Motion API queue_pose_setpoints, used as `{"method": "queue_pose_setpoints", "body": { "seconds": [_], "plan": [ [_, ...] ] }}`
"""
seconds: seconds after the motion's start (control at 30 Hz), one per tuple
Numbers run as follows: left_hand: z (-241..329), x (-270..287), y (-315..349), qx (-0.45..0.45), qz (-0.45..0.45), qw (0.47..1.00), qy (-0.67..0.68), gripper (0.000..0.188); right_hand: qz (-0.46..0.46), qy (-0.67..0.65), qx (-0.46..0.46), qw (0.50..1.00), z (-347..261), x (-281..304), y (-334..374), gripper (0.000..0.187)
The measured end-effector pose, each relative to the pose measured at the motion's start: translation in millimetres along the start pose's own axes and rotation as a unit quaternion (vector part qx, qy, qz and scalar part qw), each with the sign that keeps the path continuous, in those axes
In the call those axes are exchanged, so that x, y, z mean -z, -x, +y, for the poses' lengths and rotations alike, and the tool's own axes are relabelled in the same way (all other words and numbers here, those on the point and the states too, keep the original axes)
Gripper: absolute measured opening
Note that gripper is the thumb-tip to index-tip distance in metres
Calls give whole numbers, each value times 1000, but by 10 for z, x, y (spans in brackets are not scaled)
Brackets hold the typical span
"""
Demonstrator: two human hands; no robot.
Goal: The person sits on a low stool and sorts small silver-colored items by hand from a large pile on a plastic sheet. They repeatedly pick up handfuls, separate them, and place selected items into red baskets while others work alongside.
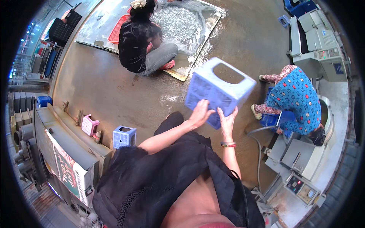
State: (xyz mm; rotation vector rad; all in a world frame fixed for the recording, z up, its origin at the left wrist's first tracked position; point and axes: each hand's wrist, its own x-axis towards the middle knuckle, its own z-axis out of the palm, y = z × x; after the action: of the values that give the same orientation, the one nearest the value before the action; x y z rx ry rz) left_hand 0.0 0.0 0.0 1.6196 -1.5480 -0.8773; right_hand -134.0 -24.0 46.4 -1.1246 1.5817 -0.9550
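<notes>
Between my two hands a blue plastic stool (213, 95) is held up, tilted in front of me above the floor. Its top has a large oval opening and its sides are latticed. My left hand (200, 114) is closed on the stool's near side, fingers against the lattice. Close by, my right hand (227, 121) grips the lower right edge, thumb up along the side and fingers wrapped behind, partly hidden. A beaded bracelet is on my right wrist.
A wet brown floor (110, 87) surrounds me. Ahead, a person in black (133, 45) sits by a sheet piled with small silvery items. At right a person in blue (298, 98) bends over a machine (296, 155). Left stand a pink stool (89, 125), another blue stool (124, 136) and a metal cabinet (68, 140).
</notes>
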Motion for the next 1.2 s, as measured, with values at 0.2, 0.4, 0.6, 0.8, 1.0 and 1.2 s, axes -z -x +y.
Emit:
{"method": "queue_pose_setpoints", "body": {
  "seconds": [0.2, 0.4, 0.6, 0.8, 1.0, 1.2],
  "plan": [
    [284, -131, -1081, -74, -65, 991, 93, 46, 130, -16, 104, 986, -247, 400, -1168, 54],
    [-1167, 397, -2186, 82, -306, 939, -138, 54, 83, 82, 122, 986, -719, 389, -2430, 63],
    [-1821, 410, -2978, 211, -447, 834, -247, 48, 98, 177, 144, 969, -1078, 446, -3672, 68],
    [-1452, 407, -3924, 183, -333, 918, -110, 29, 117, 206, 151, 960, -1380, 497, -4814, 61],
    [-1682, 89, -5169, 348, -365, 850, 149, 39, 27, 172, 75, 982, -1442, 411, -6451, 67],
    [-2254, -938, -6427, 256, -342, 902, 58, 34, -5, 431, 172, 886, -1313, 396, -8567, 87]
  ]
}}
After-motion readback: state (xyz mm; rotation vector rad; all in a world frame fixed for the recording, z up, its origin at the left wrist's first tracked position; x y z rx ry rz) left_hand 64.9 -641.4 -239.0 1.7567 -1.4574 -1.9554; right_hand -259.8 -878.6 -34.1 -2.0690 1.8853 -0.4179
